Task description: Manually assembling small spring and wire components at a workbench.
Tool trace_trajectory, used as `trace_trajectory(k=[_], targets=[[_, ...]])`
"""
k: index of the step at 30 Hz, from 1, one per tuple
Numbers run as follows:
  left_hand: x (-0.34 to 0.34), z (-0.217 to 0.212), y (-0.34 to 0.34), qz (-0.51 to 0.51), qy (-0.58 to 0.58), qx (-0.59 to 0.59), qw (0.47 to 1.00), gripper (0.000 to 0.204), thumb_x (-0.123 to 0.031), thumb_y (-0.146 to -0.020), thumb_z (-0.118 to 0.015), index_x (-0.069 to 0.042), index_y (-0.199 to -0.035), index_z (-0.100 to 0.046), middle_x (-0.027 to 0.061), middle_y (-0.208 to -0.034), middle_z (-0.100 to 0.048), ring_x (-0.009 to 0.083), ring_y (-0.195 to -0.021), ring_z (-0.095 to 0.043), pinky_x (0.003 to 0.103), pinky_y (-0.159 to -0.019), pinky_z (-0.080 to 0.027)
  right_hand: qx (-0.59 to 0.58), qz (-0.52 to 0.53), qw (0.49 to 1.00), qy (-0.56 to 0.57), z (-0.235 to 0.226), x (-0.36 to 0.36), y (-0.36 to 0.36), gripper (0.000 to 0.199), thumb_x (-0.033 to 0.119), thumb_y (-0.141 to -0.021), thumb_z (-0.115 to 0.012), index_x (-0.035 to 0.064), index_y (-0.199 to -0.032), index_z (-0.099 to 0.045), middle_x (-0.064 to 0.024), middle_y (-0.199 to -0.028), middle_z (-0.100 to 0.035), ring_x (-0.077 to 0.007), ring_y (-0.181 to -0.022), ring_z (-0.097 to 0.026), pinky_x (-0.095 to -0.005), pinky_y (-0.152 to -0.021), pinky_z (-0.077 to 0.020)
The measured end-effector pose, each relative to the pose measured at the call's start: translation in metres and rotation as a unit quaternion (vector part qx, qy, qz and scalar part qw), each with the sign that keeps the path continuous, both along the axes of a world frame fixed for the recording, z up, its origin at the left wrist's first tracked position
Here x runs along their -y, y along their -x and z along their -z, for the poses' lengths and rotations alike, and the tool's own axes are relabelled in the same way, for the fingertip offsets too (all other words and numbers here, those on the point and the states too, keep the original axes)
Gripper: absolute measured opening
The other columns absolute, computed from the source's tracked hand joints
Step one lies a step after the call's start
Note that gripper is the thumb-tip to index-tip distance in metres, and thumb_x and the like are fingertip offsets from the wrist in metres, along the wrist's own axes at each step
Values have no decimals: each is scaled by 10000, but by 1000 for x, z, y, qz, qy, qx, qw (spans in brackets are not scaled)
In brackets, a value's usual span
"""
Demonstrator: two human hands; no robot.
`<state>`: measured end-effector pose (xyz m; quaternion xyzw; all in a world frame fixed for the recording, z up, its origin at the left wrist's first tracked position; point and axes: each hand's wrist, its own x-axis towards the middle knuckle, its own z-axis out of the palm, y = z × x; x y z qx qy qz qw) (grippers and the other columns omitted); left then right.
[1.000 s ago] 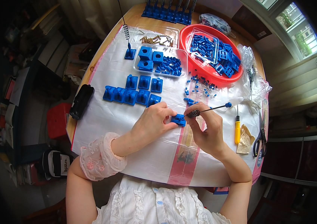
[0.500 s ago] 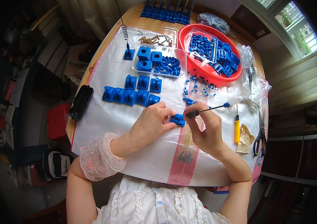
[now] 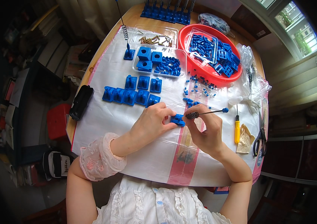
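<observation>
Between the thumb and fingers of my left hand [image 3: 151,122] is a small blue plastic base [image 3: 178,120], held down on the covered table. My right hand [image 3: 207,128] pinches a black coil spring [image 3: 192,115] right beside the base. A thin dark rod runs from the spring to the right and ends in a blue tip [image 3: 225,110]. My fingers hide where the spring's end meets the base, so contact there is unclear. Just beyond my hands lie a few loose blue pieces [image 3: 190,102]. Left of them, blue bases [image 3: 129,96] with upright parts stand in two rows.
A clear tray [image 3: 134,67] holds blue blocks and small parts; brass pins [image 3: 154,39] lie in another behind it. A red basin [image 3: 182,35] carries blue pieces. At right are a yellow screwdriver [image 3: 237,131] and black scissors [image 3: 259,142]. A black case [image 3: 82,102] sits left.
The spring rod in my right hand has tilted slightly, its blue tip now a little lower and nearer. My left hand and the base have stayed in place.
</observation>
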<state>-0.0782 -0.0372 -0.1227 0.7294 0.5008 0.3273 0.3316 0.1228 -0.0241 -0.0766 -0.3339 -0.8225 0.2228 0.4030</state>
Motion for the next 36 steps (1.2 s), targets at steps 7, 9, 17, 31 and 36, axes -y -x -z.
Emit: trace_trajectory(k=[7,9,17,31,36], targets=[[0,0,0,2,1,2,1000,287,-129,-755,-886,-68,-1014,-777,63,-822,-630,166,-696,-621,305,-656,-527,0,2,1000,4,0,-1,0,203,-90,-833,-733,-18,-997,-637,-124,-853,-666,-251,-720,-695,-341,-613,-534],[0,0,0,1,2,-2,1000,291,-133,-756,-887,-68,-1018,-778,63,-823,-630,167,-697,-623,304,-656,-526,-1,3,1000,5,0,0,0,200,-88,-832,-735,-17,-991,-637,-125,-853,-666,-251,-722,-696,-344,-617,-534],[-1,1,1,1,-9,2,1000,291,-162,-767,-887,-61,-1019,-781,65,-798,-626,176,-687,-604,310,-648,-508,-41,26,999,19,-14,1,-3,189,-84,-824,-744,2,-956,-640,-122,-861,-679,-245,-743,-702,-325,-643,-531],[-1,0,0,3,2,8,1000,296,-157,-756,-892,-66,-1013,-779,64,-820,-632,165,-690,-610,304,-651,-516,-7,22,999,30,-6,0,-4,200,-59,-826,-756,1,-983,-649,-109,-851,-694,-232,-727,-708,-325,-639,-535],[-1,2,0,4,0,3,1000,293,-153,-755,-892,-67,-1011,-778,64,-821,-632,164,-687,-610,304,-647,-516,-12,17,1000,23,-3,-1,-4,203,-55,-830,-758,3,-989,-645,-106,-845,-690,-228,-722,-705,-325,-632,-533]])
